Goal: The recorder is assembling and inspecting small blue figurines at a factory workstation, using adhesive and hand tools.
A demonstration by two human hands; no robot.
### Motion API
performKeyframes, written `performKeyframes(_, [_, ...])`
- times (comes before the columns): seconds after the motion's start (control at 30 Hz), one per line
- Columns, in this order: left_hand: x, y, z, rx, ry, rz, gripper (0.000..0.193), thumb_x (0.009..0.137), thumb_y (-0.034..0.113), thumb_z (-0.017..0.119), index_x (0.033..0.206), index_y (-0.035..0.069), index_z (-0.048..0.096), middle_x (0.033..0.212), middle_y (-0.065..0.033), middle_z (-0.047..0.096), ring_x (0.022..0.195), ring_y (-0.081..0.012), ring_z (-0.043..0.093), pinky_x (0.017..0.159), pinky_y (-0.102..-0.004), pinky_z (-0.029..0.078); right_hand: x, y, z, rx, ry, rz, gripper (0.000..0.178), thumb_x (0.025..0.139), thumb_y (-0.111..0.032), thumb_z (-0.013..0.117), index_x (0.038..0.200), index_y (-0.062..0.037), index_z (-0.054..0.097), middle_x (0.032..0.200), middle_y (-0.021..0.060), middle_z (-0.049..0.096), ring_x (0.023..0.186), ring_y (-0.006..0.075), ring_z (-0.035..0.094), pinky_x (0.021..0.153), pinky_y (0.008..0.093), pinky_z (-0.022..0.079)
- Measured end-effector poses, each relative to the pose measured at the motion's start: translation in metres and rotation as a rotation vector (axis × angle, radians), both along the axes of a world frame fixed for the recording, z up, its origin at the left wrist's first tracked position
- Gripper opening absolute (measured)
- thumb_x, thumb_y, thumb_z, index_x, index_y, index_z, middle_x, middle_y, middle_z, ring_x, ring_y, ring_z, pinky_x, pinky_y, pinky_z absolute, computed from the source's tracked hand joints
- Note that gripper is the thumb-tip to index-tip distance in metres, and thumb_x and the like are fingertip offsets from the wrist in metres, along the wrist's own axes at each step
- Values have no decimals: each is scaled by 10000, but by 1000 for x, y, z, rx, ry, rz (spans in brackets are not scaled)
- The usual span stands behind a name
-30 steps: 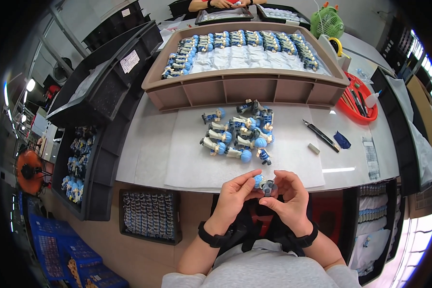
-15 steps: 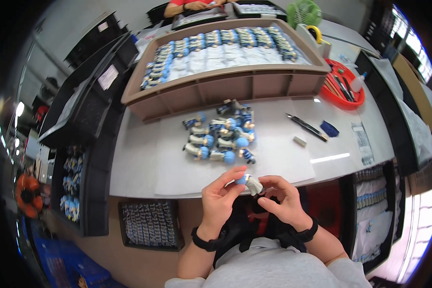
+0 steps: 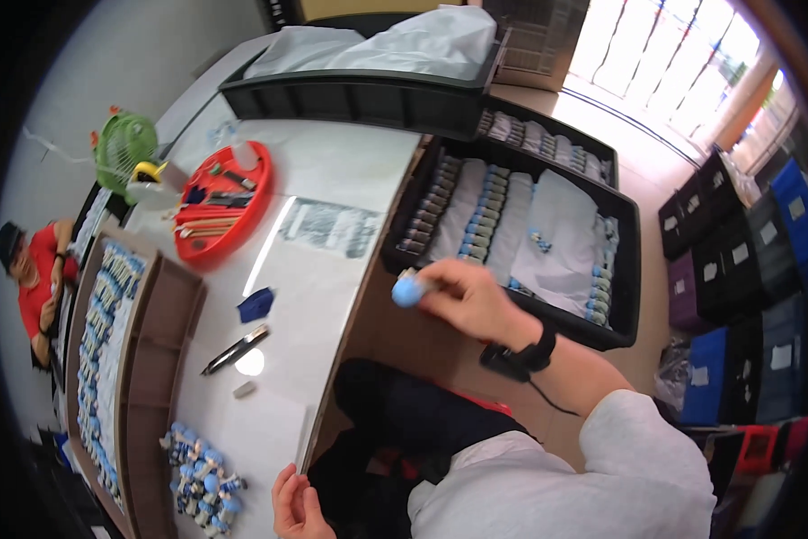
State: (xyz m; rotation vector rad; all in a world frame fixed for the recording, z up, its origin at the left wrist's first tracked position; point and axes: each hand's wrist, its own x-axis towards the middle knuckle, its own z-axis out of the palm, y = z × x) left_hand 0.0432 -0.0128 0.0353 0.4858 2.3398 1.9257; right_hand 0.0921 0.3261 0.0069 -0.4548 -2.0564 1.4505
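Observation:
My right hand (image 3: 471, 305) is closed on a small blue-headed figurine (image 3: 408, 290), its fingers hiding most of the body. It is held out over the near side of a black crate (image 3: 626, 278), where rows of similar figurines (image 3: 483, 211) lie between white sheets (image 3: 561, 211). One figurine (image 3: 538, 240) rests alone on a sheet. By the table's front edge, my left hand (image 3: 300, 508) has loosely curled fingers and a separate thumb, with nothing seen in it. A pile of blue-and-white figurines (image 3: 202, 481) lies on the table nearby.
On the table (image 3: 300, 287) are a pen-like black tool (image 3: 235, 349), a dark blue scrap (image 3: 256, 305) and a red tray (image 3: 256, 220) of tools. A brown bin (image 3: 161, 359) stands left. Another black crate (image 3: 350, 103) sits at the table's far end. Stacked boxes (image 3: 736, 251) line the right.
My view has swung right. The figurine has gone from between both hands to my right hand alone, which has reached out toward the crate. My left hand has let go.

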Motion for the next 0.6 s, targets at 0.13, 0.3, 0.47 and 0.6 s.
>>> performKeyframes(0.13, [-5,13,-9,-119,22,-73,190,834,-42,570,1022,-60,594,998,-102,606,878,-154,572,783,-247,463,103,140,-45,350,-242,-604,265,721,-114,688,961,-24,623,863,132,629,695,212,628,640,304,501])
performKeyframes(0.3, [-6,22,-11,-207,25,-113,186,836,-43,565,1019,-58,594,1014,-102,597,867,-163,580,780,-251,467,230,234,-106,548,-800,-958,186,736,-136,637,896,-42,643,907,165,624,829,318,613,734,383,492])
performKeyframes(0.47, [-4,33,-5,-282,61,-109,173,839,-46,559,1008,-68,585,1052,-113,580,864,-168,581,779,-256,471,271,253,-153,419,-1110,-992,137,756,-56,579,880,-46,636,960,169,609,904,350,599,764,405,496])
performKeyframes(0.6, [0,44,-2,-314,80,-127,166,839,-48,558,1001,-72,582,1075,-119,573,873,-172,582,779,-260,474,276,255,-167,277,-1310,-1002,164,762,-30,555,909,-35,627,1003,177,602,945,349,591,806,397,488])
